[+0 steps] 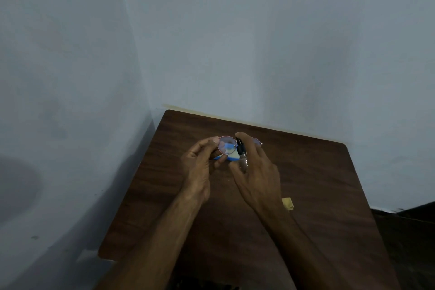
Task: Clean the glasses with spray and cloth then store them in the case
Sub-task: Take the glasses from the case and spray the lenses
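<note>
While the glasses point(227, 146) are pinched at their left end by the left hand point(200, 165) above the desk point(317, 183), long axis lying left to right, the spray bottle point(241, 150) is gripped by the right hand point(259, 172) just beside the bridge.

Dim, bluish light throughout — the wall point(235, 30) shades unevenly, with a soft dark shadow low on the left. The table point(306, 183) looks murky and slightly soft, perhaps from blur — its edges bow.
</note>
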Demonstrator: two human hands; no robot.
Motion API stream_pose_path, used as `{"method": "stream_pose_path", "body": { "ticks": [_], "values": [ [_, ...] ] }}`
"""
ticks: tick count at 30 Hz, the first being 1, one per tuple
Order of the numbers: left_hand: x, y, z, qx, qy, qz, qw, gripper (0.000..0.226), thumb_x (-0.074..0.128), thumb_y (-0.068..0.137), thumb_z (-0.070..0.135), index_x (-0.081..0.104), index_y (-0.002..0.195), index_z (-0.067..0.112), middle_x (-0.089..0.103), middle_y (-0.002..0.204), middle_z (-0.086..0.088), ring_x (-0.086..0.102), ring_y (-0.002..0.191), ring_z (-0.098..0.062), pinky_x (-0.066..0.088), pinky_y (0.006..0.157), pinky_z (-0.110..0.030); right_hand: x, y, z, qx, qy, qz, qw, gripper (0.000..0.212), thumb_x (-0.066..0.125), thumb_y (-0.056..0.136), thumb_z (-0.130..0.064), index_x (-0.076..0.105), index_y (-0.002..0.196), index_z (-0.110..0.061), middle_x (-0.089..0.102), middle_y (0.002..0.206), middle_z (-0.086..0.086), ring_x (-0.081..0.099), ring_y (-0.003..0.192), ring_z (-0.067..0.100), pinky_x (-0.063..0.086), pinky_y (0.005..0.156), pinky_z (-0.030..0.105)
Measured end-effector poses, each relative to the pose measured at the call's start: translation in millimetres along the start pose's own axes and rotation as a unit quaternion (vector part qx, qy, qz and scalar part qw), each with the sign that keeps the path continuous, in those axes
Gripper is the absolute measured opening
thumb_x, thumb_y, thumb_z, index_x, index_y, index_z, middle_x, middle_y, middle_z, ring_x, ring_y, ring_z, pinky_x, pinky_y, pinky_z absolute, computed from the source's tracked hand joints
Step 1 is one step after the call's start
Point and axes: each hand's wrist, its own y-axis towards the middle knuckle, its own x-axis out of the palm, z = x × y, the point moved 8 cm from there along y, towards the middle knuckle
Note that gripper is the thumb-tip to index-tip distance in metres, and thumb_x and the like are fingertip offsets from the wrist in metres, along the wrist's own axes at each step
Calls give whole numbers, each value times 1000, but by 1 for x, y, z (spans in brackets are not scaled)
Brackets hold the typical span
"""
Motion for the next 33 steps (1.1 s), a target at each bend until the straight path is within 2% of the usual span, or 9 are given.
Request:
{"method": "stream_pose_path", "body": {
  "ticks": [6, 10, 15, 19, 24, 26, 29, 31, 33],
  "values": [
    [-1, 1, -1, -17, -2, 5, 1000, 10, 76, 94, 8, 82, 97, 15, 82, 104, -12, 80, 93, -28, 65, 63, -27, 2, 2, -6, 0, 15, -11, 1000, 65, 69, 96, -34, 39, 154, -32, 60, 139, 1, 69, 96, 18, 53, 73, 30],
    [0, 2, 1, -17, -3, 2, 1000, 9, 76, 93, 8, 82, 96, 14, 81, 105, -15, 80, 92, -27, 66, 65, -28, 2, -2, -14, -24, -11, -4, 1000, 52, 63, 94, -34, 47, 144, -32, 66, 128, -2, 68, 87, 16, 51, 66, 26],
    [0, 6, 5, -11, -5, 0, 1000, 9, 75, 93, 7, 81, 97, 13, 78, 112, -19, 79, 95, -27, 66, 67, -28, 3, -11, -4, -8, -11, -1, 1000, 62, 61, 91, -26, 35, 145, -40, 66, 125, 1, 65, 79, 15, 53, 63, 27],
    [1, 8, 5, -11, -10, 2, 1000, 9, 74, 95, 7, 80, 99, 13, 79, 105, -15, 78, 97, -28, 66, 67, -28, 2, -12, 3, 6, -17, 16, 1000, 59, 55, 89, -31, 40, 146, -34, 66, 122, 2, 56, 78, 8, 32, 60, 10],
    [4, 9, 6, -12, -10, 2, 1000, 10, 72, 96, 5, 79, 102, 11, 79, 100, -11, 77, 97, -27, 65, 66, -27, 1, -10, 4, -2, -17, 22, 1000, 58, 66, 89, -22, 44, 142, -32, 68, 119, 3, 56, 79, 8, 32, 60, 8],
    [5, 10, 7, -11, -8, 0, 1000, 11, 72, 96, 5, 78, 103, 10, 79, 103, -13, 76, 98, -27, 66, 66, -27, 0, -10, 2, -7, -3, 29, 1000, 60, 65, 89, -21, 43, 143, -31, 68, 119, 3, 59, 80, 9, 41, 60, 13],
    [5, 10, 8, -11, -7, 0, 1000, 10, 73, 95, 5, 79, 102, 10, 78, 110, -19, 77, 96, -27, 66, 66, -27, 3, -11, -6, -23, -9, 10, 1000, 58, 55, 91, -31, 37, 145, -40, 66, 125, -1, 67, 82, 17, 59, 66, 35],
    [4, 10, 9, -12, -11, 1, 1000, 10, 73, 95, 5, 79, 100, 11, 78, 109, -19, 78, 93, -26, 66, 65, -27, 4, -14, -11, -29, -16, 14, 999, 58, 43, 87, -41, 38, 144, -42, 67, 124, -4, 68, 81, 17, 61, 67, 40],
    [2, 10, 10, -14, -16, -2, 1000, 10, 73, 95, 5, 79, 101, 10, 79, 106, -17, 77, 93, -26, 66, 66, -28, 3, -15, -11, -17, 2, 31, 999, 60, 44, 87, -40, 37, 147, -40, 67, 123, -1, 68, 81, 17, 61, 68, 39]
  ]
}}
